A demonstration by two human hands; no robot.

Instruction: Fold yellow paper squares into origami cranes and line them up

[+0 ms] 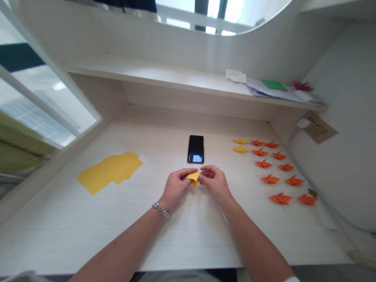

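A small piece of folded yellow paper (194, 178) is pinched between my two hands, just above the desk. My left hand (176, 185), with a chain bracelet on its wrist, grips the paper's left side between thumb and fingers. At the paper's right edge, the thumb and fingertips of my right hand (216, 184) close on it. Part of the paper is hidden behind the fingers. Right beyond my hands lies a black phone (195, 149), face up.
Yellow paper sheets (110, 171) lie overlapped at the left. Yellow paper cranes (241, 149) and several orange paper cranes (270, 179) stand in rows at the right. A cable (313, 184) runs down from the wall socket (319, 126). The shelf (164, 74) overhangs the desk's back.
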